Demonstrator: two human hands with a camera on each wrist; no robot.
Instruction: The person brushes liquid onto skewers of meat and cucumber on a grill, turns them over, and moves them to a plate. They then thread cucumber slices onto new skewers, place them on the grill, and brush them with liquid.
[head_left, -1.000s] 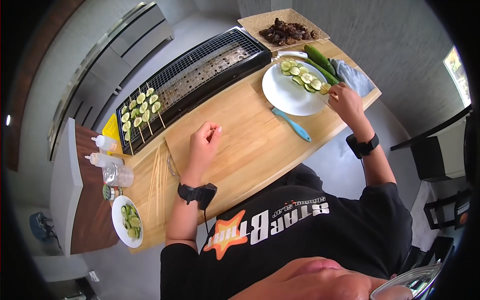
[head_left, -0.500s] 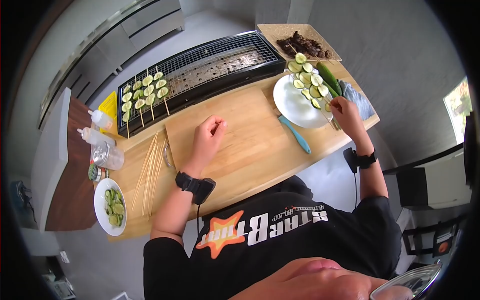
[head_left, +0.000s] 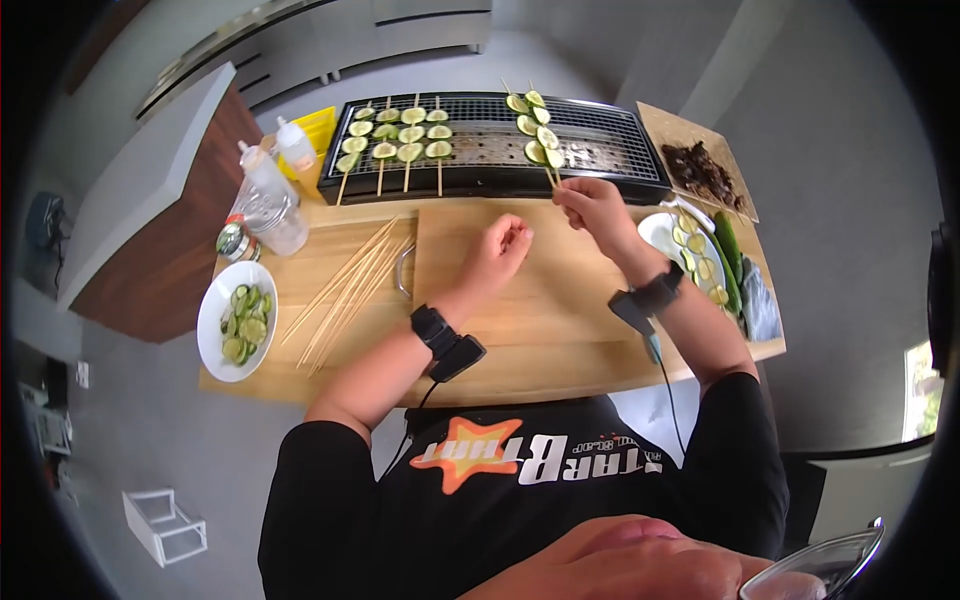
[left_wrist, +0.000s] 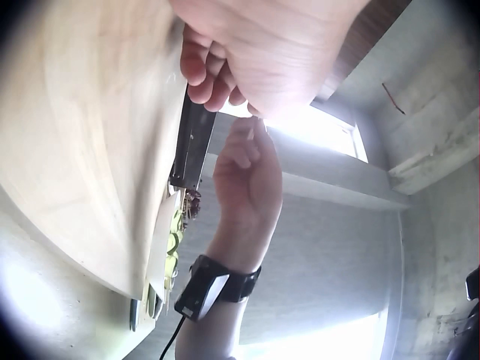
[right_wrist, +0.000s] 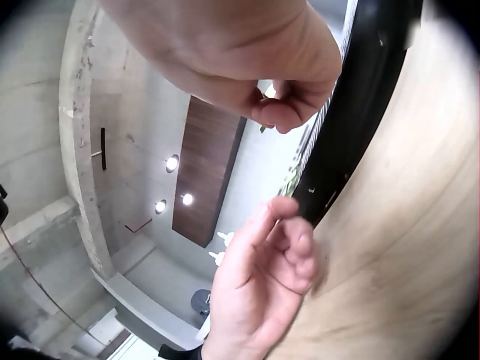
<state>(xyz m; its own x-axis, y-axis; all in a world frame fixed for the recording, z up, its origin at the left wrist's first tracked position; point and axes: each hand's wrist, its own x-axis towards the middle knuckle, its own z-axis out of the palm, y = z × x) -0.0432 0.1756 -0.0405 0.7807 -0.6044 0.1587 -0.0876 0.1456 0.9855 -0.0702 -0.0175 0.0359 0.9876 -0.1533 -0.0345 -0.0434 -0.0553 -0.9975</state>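
Note:
My right hand [head_left: 597, 210] pinches the lower ends of two wooden skewers [head_left: 545, 137] threaded with round, green-rimmed vegetable slices. They reach out over the black grill [head_left: 490, 185], right of its middle. More skewers [head_left: 411, 135] of the same slices lie side by side on the grill's left part, sticks jutting over the front edge. Above the wooden cutting board [head_left: 540, 290], my left hand [head_left: 493, 255] has loosely curled fingers and holds nothing. The right wrist view shows my right thumb and fingertips [right_wrist: 279, 116] pressed together, with the slices mostly hidden behind them.
At the right, a white plate [head_left: 652, 230] bears more skewered slices, beside whole green vegetables [head_left: 727, 250] and a cloth [head_left: 761, 302]. Dark meat [head_left: 697, 172] lies on a tray behind. Bare sticks [head_left: 350, 295], a bowl [head_left: 210, 345] of slices, squeeze bottles [head_left: 295, 145] and a jar [head_left: 275, 220] stand left.
My right hand has lifted two skewers off the white plate and carried them left and forward over the grill. My left hand stays over the board. The head view has turned.

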